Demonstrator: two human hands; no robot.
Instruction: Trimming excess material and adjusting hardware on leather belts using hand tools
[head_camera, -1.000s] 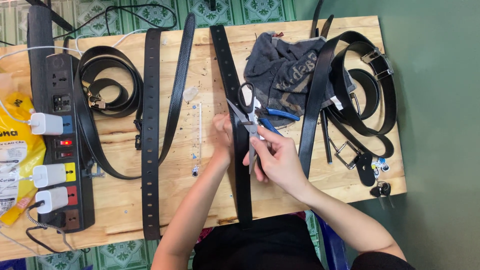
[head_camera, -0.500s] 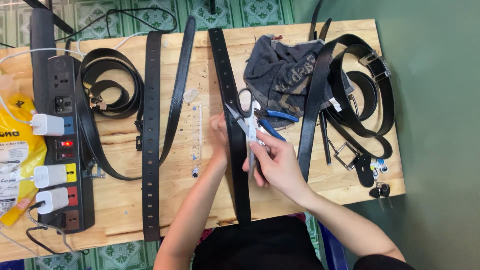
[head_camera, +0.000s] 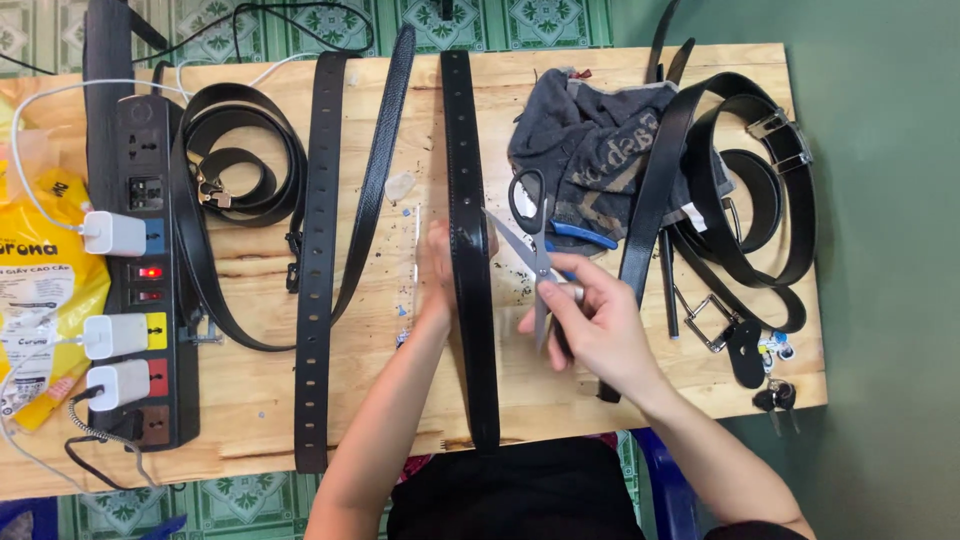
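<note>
While lying lengthwise down the middle of the wooden table (head_camera: 620, 400), long black belt (head_camera: 470, 260) running from the far edge to the near edge and over it, punched holes visible along its upper half

Left hand (head_camera: 437, 268) pressed flat against the belt's left edge about midway along, fingers mostly hidden behind the strap, so exact grip hard to tell

Right hand (head_camera: 590, 325) just right of the belt, pinching the blade end of the scissors (head_camera: 532, 250) between thumb and fingers, ring on one finger; scissors with black handles pointing away toward the far side, blades parted in a narrow V, tips close to the belt's right edge but whether touching cannot be told

Beside the scissors, blue-handled pliers (head_camera: 580, 237) lying partly under the grey cloth (head_camera: 590, 135), crumpled at the far right centre

Further right, a tangle of black belts with metal buckles (head_camera: 745, 200), looped over each other, reaching past the table's far edge; small keys (head_camera: 775, 398) near the right front corner

Left of the middle belt, another straight holed belt (head_camera: 313, 270) and a thinner curved strap (head_camera: 375, 180) crossing toward it; beyond, a coiled belt (head_camera: 240, 160)

At the far left, black power strip (head_camera: 150, 280) with white chargers plugged in, red switch lit, yellow plastic bag (head_camera: 45, 290) at the table's edge
</note>
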